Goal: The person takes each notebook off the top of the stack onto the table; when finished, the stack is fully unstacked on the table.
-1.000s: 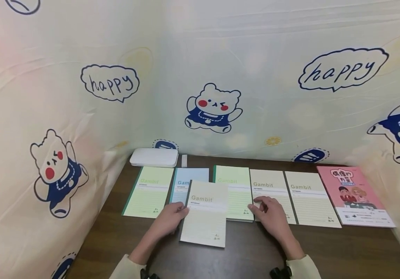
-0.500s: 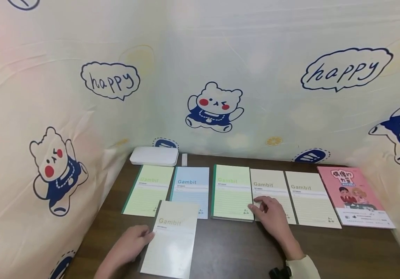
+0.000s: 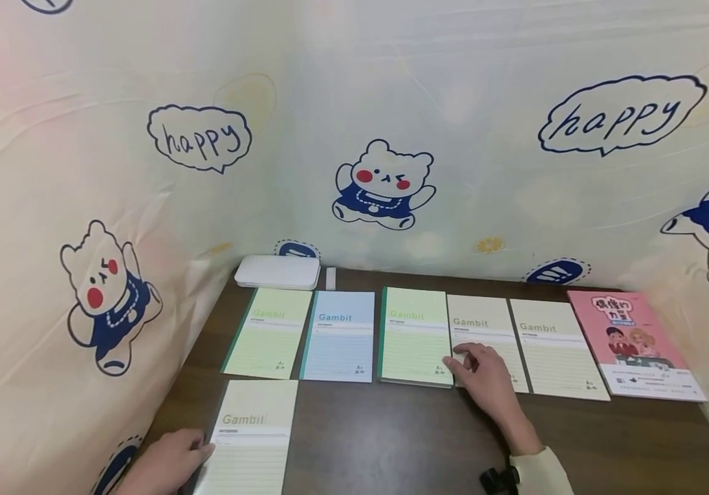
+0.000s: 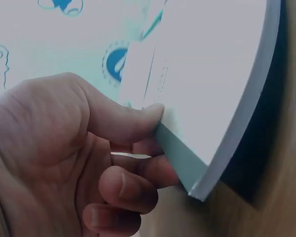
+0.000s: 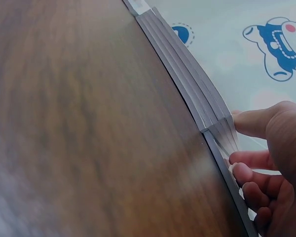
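Observation:
In the head view, a cream Gambit notebook point(image 3: 254, 440) is at the front left. My left hand point(image 3: 167, 459) pinches its dark spine edge, and the left wrist view shows the thumb on the cover with the notebook's point(image 4: 217, 74) near end tilted up. A green Gambit notebook point(image 3: 415, 337) tops a small stack in the middle. My right hand point(image 3: 484, 378) pinches the right edge near its lower corner, thumb on top and fingers curled beside it. In the right wrist view several layered page edges point(image 5: 182, 74) of the stack show.
Another green notebook point(image 3: 267, 333) and a blue notebook point(image 3: 338, 337) lie at the left. Two cream notebooks point(image 3: 561, 350) and a pink book point(image 3: 635, 344) lie at the right. A white case point(image 3: 277, 272) and a small white strip point(image 3: 331, 278) stand at the table's back by the curtain.
My left hand has carried the cream notebook left and toward me, off the blue notebook and the stack. My right hand has stayed at the green notebook's edge.

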The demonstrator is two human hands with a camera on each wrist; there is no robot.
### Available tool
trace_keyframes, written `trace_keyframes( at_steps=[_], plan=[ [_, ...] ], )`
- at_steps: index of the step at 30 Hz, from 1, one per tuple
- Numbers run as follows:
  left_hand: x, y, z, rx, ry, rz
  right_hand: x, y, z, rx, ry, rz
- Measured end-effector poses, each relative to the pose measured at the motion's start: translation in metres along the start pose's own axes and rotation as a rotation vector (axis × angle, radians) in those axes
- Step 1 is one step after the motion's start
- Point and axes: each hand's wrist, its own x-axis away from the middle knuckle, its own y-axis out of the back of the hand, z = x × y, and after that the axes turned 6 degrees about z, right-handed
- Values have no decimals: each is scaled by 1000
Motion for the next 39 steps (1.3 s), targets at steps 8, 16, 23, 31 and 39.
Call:
trace_keyframes(
  at_steps=[8, 16, 23, 31, 39],
  plan=[
    [1, 16, 6, -114, 57, 6, -1, 0, -1, 1, 1, -8],
    [0, 18, 1, -97, 86, -8, -1, 1, 0, 1, 4, -3],
    [0, 18, -1, -143, 91, -17, 0, 2, 3, -3, 0, -5],
    [2, 37, -29, -216, -65, -207, 0, 2, 3, 4, 14, -14],
    [-13, 48, -126, -182, -453, -573, 0, 0, 1, -2, 18, -29]
  ],
)
